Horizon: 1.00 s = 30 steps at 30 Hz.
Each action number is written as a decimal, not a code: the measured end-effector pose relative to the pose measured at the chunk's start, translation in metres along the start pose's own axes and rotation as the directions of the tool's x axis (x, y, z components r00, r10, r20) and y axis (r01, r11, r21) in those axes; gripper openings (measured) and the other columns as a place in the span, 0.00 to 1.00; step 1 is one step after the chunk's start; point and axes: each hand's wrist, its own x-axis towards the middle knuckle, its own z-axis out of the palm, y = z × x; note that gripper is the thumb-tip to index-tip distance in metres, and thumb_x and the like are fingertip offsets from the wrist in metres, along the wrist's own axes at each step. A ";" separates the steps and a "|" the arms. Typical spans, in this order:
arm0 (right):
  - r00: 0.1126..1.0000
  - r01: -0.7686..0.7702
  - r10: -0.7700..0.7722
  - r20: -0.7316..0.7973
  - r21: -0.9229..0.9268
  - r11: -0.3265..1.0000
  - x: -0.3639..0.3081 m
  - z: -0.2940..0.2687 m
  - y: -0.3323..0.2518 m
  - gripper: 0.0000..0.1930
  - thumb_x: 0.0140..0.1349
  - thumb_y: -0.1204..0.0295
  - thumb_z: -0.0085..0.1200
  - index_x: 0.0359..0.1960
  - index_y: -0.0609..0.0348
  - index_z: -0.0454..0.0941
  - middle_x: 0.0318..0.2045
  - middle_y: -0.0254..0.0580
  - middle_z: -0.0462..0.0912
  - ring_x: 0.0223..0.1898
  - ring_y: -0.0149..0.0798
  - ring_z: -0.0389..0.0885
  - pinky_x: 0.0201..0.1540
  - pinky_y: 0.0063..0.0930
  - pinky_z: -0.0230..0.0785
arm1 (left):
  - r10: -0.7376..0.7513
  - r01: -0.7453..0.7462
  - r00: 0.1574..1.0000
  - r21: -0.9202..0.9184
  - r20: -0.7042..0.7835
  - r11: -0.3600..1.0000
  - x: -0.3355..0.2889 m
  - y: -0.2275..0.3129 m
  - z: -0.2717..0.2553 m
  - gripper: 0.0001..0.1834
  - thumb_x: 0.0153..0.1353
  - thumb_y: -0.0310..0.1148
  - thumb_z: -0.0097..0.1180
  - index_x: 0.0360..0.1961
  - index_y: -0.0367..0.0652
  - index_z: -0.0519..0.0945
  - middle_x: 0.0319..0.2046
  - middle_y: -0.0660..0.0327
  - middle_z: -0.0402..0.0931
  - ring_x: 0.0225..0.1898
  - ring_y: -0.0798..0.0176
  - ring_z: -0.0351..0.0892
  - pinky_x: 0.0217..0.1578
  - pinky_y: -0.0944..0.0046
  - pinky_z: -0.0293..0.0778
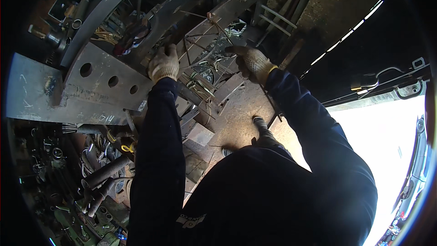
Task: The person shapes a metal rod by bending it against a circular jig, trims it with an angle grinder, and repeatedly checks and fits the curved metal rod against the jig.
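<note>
My left hand [164, 64], in a pale knitted work glove, is closed beside the edge of a dark steel beam. Whatever may be in its fingers is hidden. To the right, my right hand [255, 62], in a similar glove with a yellow cuff edge, has its fingers curled and the forefinger side pointing left. Its grip is turned away, so I cannot make out what it holds. Between the hands several thin rusty metal rods [221, 28] cross each other at angles; one ends close to my right fingertips. Below them lies a tangle of wire and thin scraps [200, 84].
A large steel plate with round holes [100, 78] juts in from the left. Pipes [107, 172] and machine parts crowd the lower left. A steel block [200, 134] sits near my foot [261, 125]. At right stands a dark door with a latch [375, 82], bright daylight beside it.
</note>
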 end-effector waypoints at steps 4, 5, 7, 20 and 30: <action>0.994 -0.108 0.101 -0.040 -0.270 0.957 0.007 -0.001 -0.012 0.16 0.68 0.70 0.46 0.56 0.53 0.76 0.19 0.33 0.71 0.17 0.31 0.70 0.21 0.29 0.64 | -0.011 0.011 1.000 -0.002 -0.008 1.000 0.001 -0.008 0.006 0.31 0.66 0.62 0.38 0.57 0.55 0.77 0.54 0.52 0.79 0.57 0.44 0.77 0.57 0.46 0.70; 1.000 -0.023 0.016 -0.021 -0.379 0.925 0.012 -0.001 0.001 0.16 0.68 0.69 0.47 0.55 0.53 0.76 0.20 0.34 0.72 0.18 0.31 0.70 0.22 0.29 0.65 | -0.013 0.013 1.000 -0.009 -0.007 1.000 0.001 -0.005 0.006 0.31 0.65 0.62 0.39 0.57 0.55 0.77 0.54 0.52 0.79 0.57 0.44 0.76 0.57 0.46 0.70; 0.963 0.240 -0.269 0.005 -0.467 0.851 0.020 0.006 0.023 0.14 0.68 0.66 0.47 0.53 0.53 0.76 0.23 0.35 0.74 0.21 0.33 0.72 0.26 0.30 0.66 | -0.042 0.042 0.999 0.004 0.007 0.999 0.001 0.001 0.003 0.31 0.65 0.62 0.39 0.57 0.55 0.77 0.54 0.52 0.79 0.57 0.44 0.76 0.57 0.46 0.71; 0.972 -0.128 0.210 -0.107 0.508 0.852 0.025 0.043 -0.001 0.11 0.67 0.56 0.53 0.37 0.48 0.75 0.14 0.28 0.67 0.09 0.28 0.59 0.12 0.25 0.50 | -0.027 0.026 0.999 -0.049 -0.023 0.998 0.001 0.002 0.001 0.28 0.64 0.60 0.43 0.48 0.51 0.82 0.47 0.50 0.81 0.50 0.41 0.79 0.52 0.46 0.73; 0.914 0.392 -0.397 0.089 -0.457 0.799 0.095 0.008 0.053 0.19 0.72 0.59 0.46 0.54 0.60 0.75 0.25 0.35 0.77 0.23 0.33 0.75 0.26 0.29 0.69 | -0.072 0.072 0.997 -0.018 -0.033 0.997 0.002 0.001 0.007 0.31 0.63 0.63 0.42 0.48 0.51 0.83 0.44 0.44 0.81 0.48 0.37 0.79 0.50 0.44 0.72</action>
